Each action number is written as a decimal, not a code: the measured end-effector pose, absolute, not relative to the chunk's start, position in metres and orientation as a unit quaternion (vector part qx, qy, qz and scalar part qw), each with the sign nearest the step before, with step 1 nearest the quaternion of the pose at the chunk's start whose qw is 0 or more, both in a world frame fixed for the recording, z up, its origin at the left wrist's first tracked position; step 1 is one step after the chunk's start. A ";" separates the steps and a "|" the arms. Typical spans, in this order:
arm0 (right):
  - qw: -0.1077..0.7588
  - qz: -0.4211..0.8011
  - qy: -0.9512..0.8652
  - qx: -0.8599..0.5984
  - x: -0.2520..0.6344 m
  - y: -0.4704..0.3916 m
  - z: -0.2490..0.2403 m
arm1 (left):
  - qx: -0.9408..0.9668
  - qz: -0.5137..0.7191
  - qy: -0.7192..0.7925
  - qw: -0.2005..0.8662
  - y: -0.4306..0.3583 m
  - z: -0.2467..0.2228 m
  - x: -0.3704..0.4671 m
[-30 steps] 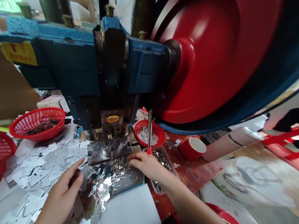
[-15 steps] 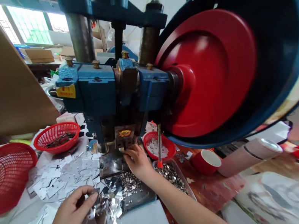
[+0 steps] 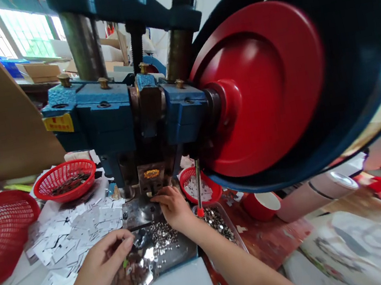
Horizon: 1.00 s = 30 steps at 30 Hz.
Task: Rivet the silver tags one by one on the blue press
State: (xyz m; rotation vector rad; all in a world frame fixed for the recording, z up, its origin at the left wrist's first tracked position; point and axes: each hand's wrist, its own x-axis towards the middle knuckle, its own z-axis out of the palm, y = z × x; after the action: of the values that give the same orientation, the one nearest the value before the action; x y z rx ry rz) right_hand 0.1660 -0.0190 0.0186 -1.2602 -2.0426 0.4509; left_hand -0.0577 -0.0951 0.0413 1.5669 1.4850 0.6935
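Observation:
My right hand point(image 3: 176, 210) reaches to the die point(image 3: 151, 178) under the ram of a blue press point(image 3: 109, 120). Its fingers are pinched at the die's lower edge, and what they hold is hidden. My left hand point(image 3: 110, 255) hovers over the near left side of the steel press bed point(image 3: 140, 211), thumb and curled fingers close together; anything between them is too small to make out. Small shiny metal bits point(image 3: 163, 235) lie beside my right wrist. Flat metal plates point(image 3: 77, 231) are heaped left of the bed.
Red baskets stand at left, one tilted basket point(image 3: 3, 234) and one with dark pieces point(image 3: 66, 181). Right of the press are a basket of plates point(image 3: 217, 191), a tub of scraps point(image 3: 238, 237), a red cup point(image 3: 260, 205) and a pink bottle point(image 3: 314, 197). A large red flywheel point(image 3: 269, 84) overhangs the right.
My left hand has moved rightward toward the bed; the dark plate at its fingertips no longer shows. My right hand stays at the die. The view has shifted slightly.

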 end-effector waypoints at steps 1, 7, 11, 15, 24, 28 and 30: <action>0.362 0.183 -0.775 -0.484 0.166 -0.019 0.018 | 0.641 0.277 0.584 0.415 -0.092 0.041 -0.054; 0.459 0.264 -0.697 -0.484 0.162 -0.019 0.012 | 0.674 0.299 0.589 0.330 -0.055 0.033 -0.027; 0.437 0.247 -0.698 -0.511 0.161 -0.015 0.013 | 0.688 0.296 0.603 0.275 -0.031 0.031 -0.011; 0.371 0.158 -0.750 -0.525 0.166 -0.017 0.022 | 0.672 0.312 0.606 0.288 -0.032 0.028 -0.018; 0.278 0.124 -0.817 -0.490 0.169 -0.017 0.025 | 0.650 0.313 0.599 0.347 -0.053 0.025 -0.032; 0.381 0.240 -0.753 -0.481 0.169 -0.012 0.019 | 0.659 0.327 0.594 0.326 -0.046 0.026 -0.020; 0.417 0.266 -0.726 -0.477 0.168 -0.011 0.017 | 0.670 0.330 0.597 0.294 -0.037 0.024 -0.013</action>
State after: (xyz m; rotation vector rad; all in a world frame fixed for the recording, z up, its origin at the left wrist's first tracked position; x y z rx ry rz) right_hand 0.1682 -0.0114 0.0171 -1.1969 -1.8231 0.6679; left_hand -0.0132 -0.0370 0.0243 1.7826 1.5889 0.8788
